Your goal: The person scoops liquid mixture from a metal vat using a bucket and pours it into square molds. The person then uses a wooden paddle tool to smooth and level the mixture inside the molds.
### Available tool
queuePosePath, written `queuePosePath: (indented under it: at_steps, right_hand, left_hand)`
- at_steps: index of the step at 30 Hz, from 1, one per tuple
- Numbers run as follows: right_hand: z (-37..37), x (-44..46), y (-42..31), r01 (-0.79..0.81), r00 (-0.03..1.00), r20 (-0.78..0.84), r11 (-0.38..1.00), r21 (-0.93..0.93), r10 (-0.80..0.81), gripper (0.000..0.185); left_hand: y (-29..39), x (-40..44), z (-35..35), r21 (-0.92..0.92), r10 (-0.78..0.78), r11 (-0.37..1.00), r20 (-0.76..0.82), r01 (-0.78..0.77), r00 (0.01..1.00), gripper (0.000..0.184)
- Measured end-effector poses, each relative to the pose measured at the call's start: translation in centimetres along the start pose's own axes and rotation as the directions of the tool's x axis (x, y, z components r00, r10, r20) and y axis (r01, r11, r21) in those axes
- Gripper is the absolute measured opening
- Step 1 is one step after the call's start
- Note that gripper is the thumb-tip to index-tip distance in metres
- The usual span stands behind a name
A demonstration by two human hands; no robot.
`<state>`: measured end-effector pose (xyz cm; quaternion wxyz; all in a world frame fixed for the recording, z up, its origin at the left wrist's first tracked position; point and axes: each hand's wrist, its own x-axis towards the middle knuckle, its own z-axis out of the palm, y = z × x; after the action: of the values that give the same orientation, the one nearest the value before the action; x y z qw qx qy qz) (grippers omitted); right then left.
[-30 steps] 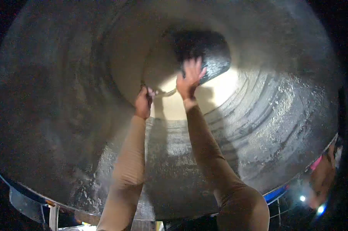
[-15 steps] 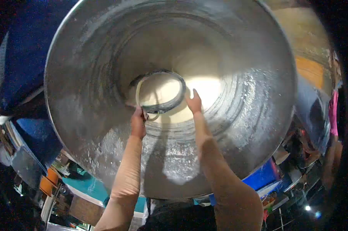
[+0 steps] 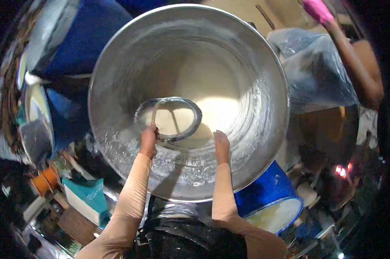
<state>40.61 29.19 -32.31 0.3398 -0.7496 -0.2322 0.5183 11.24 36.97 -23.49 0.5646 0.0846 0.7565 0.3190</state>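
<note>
A wide, shiny metal drum (image 3: pixel 268 142), its wall smeared with pale residue, stands before me with cream-coloured liquid (image 3: pixel 218 110) at its bottom. Inside it, a dark-rimmed bucket (image 3: pixel 198 122) shows the same cream colour within its oval mouth. My left hand (image 3: pixel 148 140) is closed around the bucket's pale handle (image 3: pixel 154 113), at the near left of the rim. Apart from the bucket, to its right, my right hand (image 3: pixel 221 146) hovers over the drum's near inner wall. Its fingers are extended and nothing is in them.
Against the drum's lower right leans a blue barrel (image 3: pixel 264 190) with a pale, stained inside. A clear plastic bag (image 3: pixel 320 69) bulges at the right, beside another person's arm (image 3: pixel 354 60) with a pink glove (image 3: pixel 317 11). A teal-and-white box (image 3: pixel 87 198) lies lower left.
My view has pulled back, so the drum looks smaller and more surroundings show. The handle now crosses the bucket's mouth differently. My right hand sits lower and farther from the bucket.
</note>
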Motion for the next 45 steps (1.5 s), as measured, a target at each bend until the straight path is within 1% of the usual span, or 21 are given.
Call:
queuePosePath:
  at_steps: [4, 6, 7, 9, 12, 14, 15, 18, 20, 22, 23, 24, 27, 32, 33, 35, 36, 38, 42, 44, 45]
  right_hand:
    - [0.9, -1.6, -5.4, 0.107, 0.987, 0.121, 0.994, -0.021, -0.104, 0.044]
    - [1.4, -3.5, -8.9, 0.233, 0.969, 0.143, 0.941, -0.245, -0.203, 0.048]
    - [2.1, -5.3, -12.1, 0.113, 0.982, 0.169, 0.980, -0.161, -0.086, 0.051]
    - [2.3, -7.2, -14.5, 0.242, 0.915, 0.334, 0.970, -0.005, -0.226, 0.049]
    - [2.6, -11.2, -19.6, 0.385, 0.863, 0.388, 0.918, -0.095, -0.322, 0.052]
    - [-0.2, -11.6, -19.7, 0.718, 0.682, 0.266, 0.556, -0.418, -0.681, 0.046]
    - [-1.2, -12.9, -21.3, 0.652, 0.755, 0.253, 0.651, -0.389, -0.605, 0.047]
    - [-6.5, -12.0, -22.7, 0.806, 0.592, 0.324, 0.525, -0.274, -0.738, 0.039]
    - [-7.5, -12.3, -24.6, 0.693, 0.637, 0.540, 0.716, -0.086, -0.550, 0.034]
    - [-8.9, -29.0, -28.5, 0.740, 0.644, 0.499, 0.636, -0.217, -0.579, 0.074]
    - [-9.1, -32.2, -29.7, 0.860, 0.482, 0.601, 0.475, -0.186, -0.637, 0.064]
    - [-9.0, -32.0, -29.6, 0.748, 0.616, 0.564, 0.633, -0.200, -0.550, 0.058]
    - [-8.3, -33.4, -29.8, 0.951, 0.262, 0.677, 0.305, -0.057, -0.687, 0.055]
    - [-5.4, -56.3, -23.8, 0.739, 0.151, 0.786, 0.596, 0.313, -0.600, 0.047]
    - [-2.4, -51.0, -22.8, 0.577, 0.407, 0.823, 0.810, 0.105, -0.396, 0.033]
    - [-1.8, -47.5, -18.9, 0.539, 0.419, 0.819, 0.834, 0.123, -0.391, 0.030]
    - [-1.6, -50.2, -16.6, 0.495, 0.430, 0.815, 0.856, 0.148, -0.389, 0.027]
    - [-0.8, -52.0, -13.7, 0.552, 0.378, 0.876, 0.833, 0.046, -0.299, 0.026]
    - [0.5, -53.6, -6.2, 0.697, 0.212, 0.958, 0.717, -0.010, -0.192, 0.019]
    - [-1.0, -60.2, -3.0, 0.619, 0.355, 0.930, 0.769, -0.160, -0.092, 0.027]
    - [-2.1, -62.6, -1.4, 0.750, 0.174, 0.971, 0.661, -0.022, -0.164, 0.037]
  left_hand:
    - [5.0, -8.9, -2.8, 0.052, 0.089, 0.995, -0.017, -0.088, 0.996, 0.025]
    - [5.5, -11.7, -5.8, 0.324, 0.366, 0.866, 0.107, -0.381, 0.924, 0.025]
    - [8.5, -14.7, -6.4, 0.398, 0.156, 0.898, 0.117, -0.190, 0.981, 0.027]
    - [8.6, -18.0, -7.2, 0.106, 0.615, 0.774, 0.107, -0.624, 0.781, 0.031]
    - [12.4, -25.1, -9.6, 0.040, 0.646, 0.728, 0.294, -0.685, 0.704, 0.033]
    - [12.9, -30.5, -10.1, -0.088, 0.670, 0.738, 0.212, -0.669, 0.711, 0.036]
    - [13.4, -32.8, -10.8, -0.028, 0.707, 0.697, 0.195, -0.716, 0.680, 0.038]
    - [11.8, -39.6, -10.6, -0.175, 0.938, 0.336, 0.150, -0.925, 0.312, 0.033]
    - [10.9, -44.5, -13.9, 0.097, 0.992, -0.123, 0.009, -0.988, -0.122, 0.021]
    - [10.3, -48.4, -15.8, 0.377, 0.879, -0.421, -0.055, -0.825, -0.473, 0.009]
    - [10.2, -49.9, -16.9, 0.397, 0.856, -0.418, -0.127, -0.817, -0.500, 0.008]
    - [9.9, -51.5, -18.3, 0.396, 0.869, -0.408, -0.110, -0.823, -0.483, 0.008]
    - [9.0, -54.8, -21.8, 0.308, 0.915, -0.330, -0.128, -0.892, -0.382, 0.012]
    - [2.7, -58.5, -28.6, -0.009, 0.906, -0.418, -0.084, -0.908, -0.416, 0.017]
    - [1.1, -59.1, -30.0, 0.092, 0.869, -0.484, -0.066, -0.870, -0.490, 0.015]
    - [-2.9, -60.7, -32.3, 0.181, 0.835, -0.533, -0.047, -0.826, -0.549, 0.013]
    - [-6.0, -62.1, -34.1, -0.116, 0.980, -0.199, -0.005, -0.973, -0.200, 0.026]
    - [-11.3, -65.0, -37.0, -0.379, 0.978, 0.196, 0.138, -0.905, 0.154, 0.049]
    - [-21.9, -72.9, -42.6, 0.110, 0.936, 0.349, -0.095, -0.931, 0.339, 0.062]
    - [-25.9, -71.1, -41.3, 0.005, 0.908, 0.306, -0.304, -0.952, 0.290, 0.062]
    - [-28.7, -73.3, -41.4, -0.105, 0.892, 0.291, -0.329, -0.951, 0.309, 0.060]
